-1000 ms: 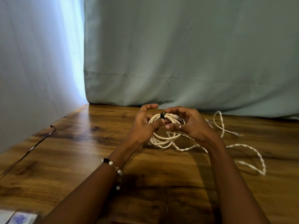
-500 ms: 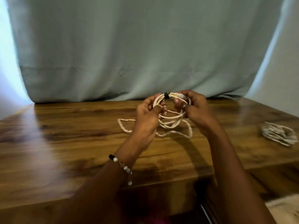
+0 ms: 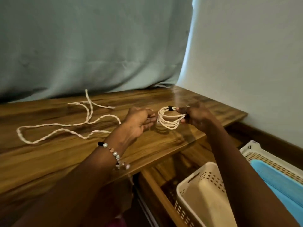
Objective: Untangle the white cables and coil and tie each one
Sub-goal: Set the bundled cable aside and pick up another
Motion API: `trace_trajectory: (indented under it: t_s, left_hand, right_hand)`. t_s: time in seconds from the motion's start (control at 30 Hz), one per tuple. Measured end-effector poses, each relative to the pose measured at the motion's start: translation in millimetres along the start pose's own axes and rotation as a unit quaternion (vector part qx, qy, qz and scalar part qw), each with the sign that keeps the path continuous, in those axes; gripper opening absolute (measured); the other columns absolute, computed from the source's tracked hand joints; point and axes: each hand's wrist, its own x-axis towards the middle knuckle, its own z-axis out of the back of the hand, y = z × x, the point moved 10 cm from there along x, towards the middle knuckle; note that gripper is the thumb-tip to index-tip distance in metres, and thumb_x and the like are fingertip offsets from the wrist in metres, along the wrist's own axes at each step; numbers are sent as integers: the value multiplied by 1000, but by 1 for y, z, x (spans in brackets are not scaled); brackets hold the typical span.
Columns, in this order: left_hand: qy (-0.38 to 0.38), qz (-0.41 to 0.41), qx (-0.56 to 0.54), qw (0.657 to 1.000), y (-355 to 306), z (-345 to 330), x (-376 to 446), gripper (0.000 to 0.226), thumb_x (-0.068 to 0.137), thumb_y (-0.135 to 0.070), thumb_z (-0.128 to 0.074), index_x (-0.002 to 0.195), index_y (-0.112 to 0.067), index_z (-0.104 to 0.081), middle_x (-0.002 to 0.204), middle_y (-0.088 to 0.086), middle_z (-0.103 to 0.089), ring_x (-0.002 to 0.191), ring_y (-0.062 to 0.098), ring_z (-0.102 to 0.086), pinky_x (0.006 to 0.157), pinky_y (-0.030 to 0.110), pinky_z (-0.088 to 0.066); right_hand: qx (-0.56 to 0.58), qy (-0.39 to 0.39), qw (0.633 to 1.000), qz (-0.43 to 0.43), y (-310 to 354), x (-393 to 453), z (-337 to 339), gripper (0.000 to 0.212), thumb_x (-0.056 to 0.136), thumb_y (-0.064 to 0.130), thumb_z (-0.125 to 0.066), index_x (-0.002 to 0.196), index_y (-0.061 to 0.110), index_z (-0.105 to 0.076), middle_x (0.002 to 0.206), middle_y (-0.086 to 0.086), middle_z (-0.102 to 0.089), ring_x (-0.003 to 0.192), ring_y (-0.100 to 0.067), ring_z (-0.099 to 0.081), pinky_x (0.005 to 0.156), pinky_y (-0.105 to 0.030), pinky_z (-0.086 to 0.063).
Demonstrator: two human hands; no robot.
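Lying loose toward the desk's left part, a twisted white cable (image 3: pixel 68 126) is seen: two strands wound round each other, strung out in one long flat loop whose long axis runs roughly left to right, with free ends pointing up toward the back edge by the curtain (image 3: pixel 91 46). It is judged to be left there as the pair not yet separated or coiled.

Further right, the left hand (image 3: pixel 139 122) is held just beside the coil, palm turned up, fingers loosely curled, nothing gripped; whether the fingertips touch the coil's left edge cannot be told. A beaded bracelet (image 3: pixel 114 154) is worn on that wrist.

Next, the coiled cable (image 3: pixel 170 119) is held up off the desk (image 3: pixel 49 161) near its right front corner. Several turns are gathered, bound at the top by a dark tie (image 3: pixel 170 108). The coil is seen nearly edge-on, its long axis running left to right.

It is pinched at its right end by the right hand (image 3: pixel 198 117), fingers closed round the bundled turns, presumably so the finished coil can be carried aside.

Below the desk's right edge, a cream basket (image 3: pixel 193 182) and a second basket with blue cloth (image 3: pixel 282 179) are seen.
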Motion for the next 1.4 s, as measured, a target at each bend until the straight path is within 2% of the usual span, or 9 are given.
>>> trace_trajectory:
  t_s: [0.27, 0.43, 0.6, 0.77, 0.93, 1.07, 1.13, 1.27, 1.4]
  left_hand:
    - [-61, -56, 32, 996, -2, 23, 17, 18, 93, -1, -51, 105, -10, -61, 74, 3, -66, 44, 6, -55, 50, 21, -43]
    - [-49, -97, 42, 993, -18, 24, 5, 16, 93, -1, -52, 98, -11, -64, 73, 2, -67, 46, 6, -54, 45, 19, -42]
    - [-39, -227, 54, 972, -78, 49, -31, 16, 92, 2, -53, 95, -9, -65, 72, 3, -67, 42, 5, -53, 43, 18, -42]
    - [-78, -306, 161, 935, -132, 119, -63, 14, 93, 1, -53, 95, -7, -65, 70, 4, -65, 41, 5, -52, 43, 17, -42]
    - [-76, -266, 348, 896, -121, 185, -76, 13, 94, -1, -54, 99, -7, -64, 76, 5, -66, 49, 1, -58, 49, 15, -45]
    - [-60, -234, 579, 779, -100, 225, -80, 21, 88, -17, -67, 109, -16, -66, 100, -1, -68, 89, 10, -62, 72, 22, -43]
    - [-50, -203, 665, 717, -89, 243, -81, 36, 84, -26, -71, 118, -16, -63, 109, -1, -63, 96, 12, -56, 76, 26, -39]
    - [-32, -175, 715, 676, -72, 274, -83, 34, 85, -23, -70, 117, -13, -66, 111, 4, -67, 101, 21, -60, 77, 25, -39]
    - [-91, -259, 651, 708, -87, 286, -93, 13, 93, -17, -58, 98, -15, -70, 88, 3, -73, 82, 19, -66, 67, 20, -39]
  right_hand:
    - [-44, -117, 991, -49, -51, 33, 25, 29, 87, 21, -69, 102, -2, -61, 101, -19, -67, 60, -24, -68, 48, -31, -55]
    - [-425, -242, 869, 75, -9, 17, 41, 52, 87, 55, -58, 99, 6, -69, 102, -20, -68, 96, -38, -63, 77, -39, -51]
    - [-485, -288, 800, 205, 42, -14, 21, 59, 92, 57, -46, 85, 3, -68, 85, -22, -67, 80, -39, -62, 59, -32, -37]
    - [-415, -103, 843, 327, 77, -31, -85, 55, 88, 56, -52, 61, 9, -58, 63, -16, -65, 65, -34, -62, 62, -40, -51]
    - [-367, 130, 857, 337, 76, -64, -203, 25, 88, 43, -63, 77, 22, -69, 71, -3, -66, 67, -17, -62, 59, -33, -46]
    - [-376, 277, 832, 300, 53, -91, -269, 29, 80, 44, -71, 98, 21, -71, 91, 3, -71, 84, -11, -64, 73, -30, -50]
    - [-445, 296, 789, 302, 39, -96, -297, 39, 73, 45, -77, 100, 17, -71, 94, -1, -69, 86, -16, -63, 74, -30, -50]
    - [-552, 264, 723, 320, 18, -95, -336, 38, 75, 46, -75, 95, 16, -65, 100, -7, -66, 93, -25, -60, 75, -34, -48]
    - [-605, 195, 656, 407, 30, -111, -365, 24, 88, 32, -62, 105, 16, -61, 111, -12, -63, 103, -31, -59, 73, -34, -40]
